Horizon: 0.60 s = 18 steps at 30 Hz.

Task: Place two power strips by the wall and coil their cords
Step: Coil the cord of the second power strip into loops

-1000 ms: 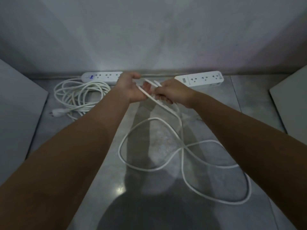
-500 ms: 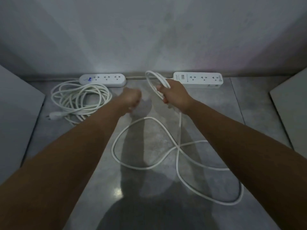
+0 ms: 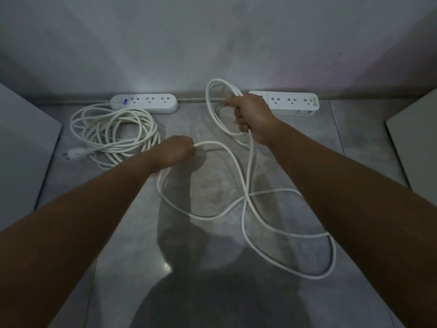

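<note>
The right hand (image 3: pixel 253 117) held a few loops of the loose white cord (image 3: pixel 246 192). The left hand (image 3: pixel 176 151) pinched that cord lower down. The rest lay in big loops on the floor (image 3: pixel 212 268). Both power strips (image 3: pixel 144 103) (image 3: pixel 292 102) sat by the wall (image 3: pixel 212 43), the left one beside its coiled cord (image 3: pixel 113 133).

left power strip (image 3: pixel 144 104): white, with a small blue-violet mark near its switch end
right power strip (image 3: pixel 292 103): white
coiled cord (image 3: pixel 113 133): white
loose cord (image 3: pixel 246 197): white
floor (image 3: pixel 212 268): grey, mottled, with thin dark joint lines
wall (image 3: pixel 212 39): pale grey, plain
</note>
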Each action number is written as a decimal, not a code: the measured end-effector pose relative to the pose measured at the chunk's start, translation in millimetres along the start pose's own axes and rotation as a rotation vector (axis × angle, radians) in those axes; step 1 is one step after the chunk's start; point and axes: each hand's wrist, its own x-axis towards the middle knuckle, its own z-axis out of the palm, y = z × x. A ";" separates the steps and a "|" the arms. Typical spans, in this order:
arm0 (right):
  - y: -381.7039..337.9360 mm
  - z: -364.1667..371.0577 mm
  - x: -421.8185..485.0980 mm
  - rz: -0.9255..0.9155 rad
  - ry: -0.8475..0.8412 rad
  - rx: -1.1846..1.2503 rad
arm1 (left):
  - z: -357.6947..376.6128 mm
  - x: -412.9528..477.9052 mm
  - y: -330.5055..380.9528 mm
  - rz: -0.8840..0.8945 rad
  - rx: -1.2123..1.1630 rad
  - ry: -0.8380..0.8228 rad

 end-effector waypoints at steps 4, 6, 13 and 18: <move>-5.3 -4.0 2.5 -0.016 -0.002 0.120 | 2.3 -12.1 15.9 -0.185 -0.868 -0.252; -7.1 -6.6 4.4 -0.025 -0.005 0.190 | 13.1 -18.8 21.3 -0.161 -0.609 -0.360; -10.3 1.6 7.8 -0.025 -0.015 0.283 | 78.1 -41.9 56.3 0.026 0.078 -0.761; -16.9 1.6 8.0 -0.008 -0.025 0.308 | 103.1 -49.2 54.8 -0.083 -0.210 -0.947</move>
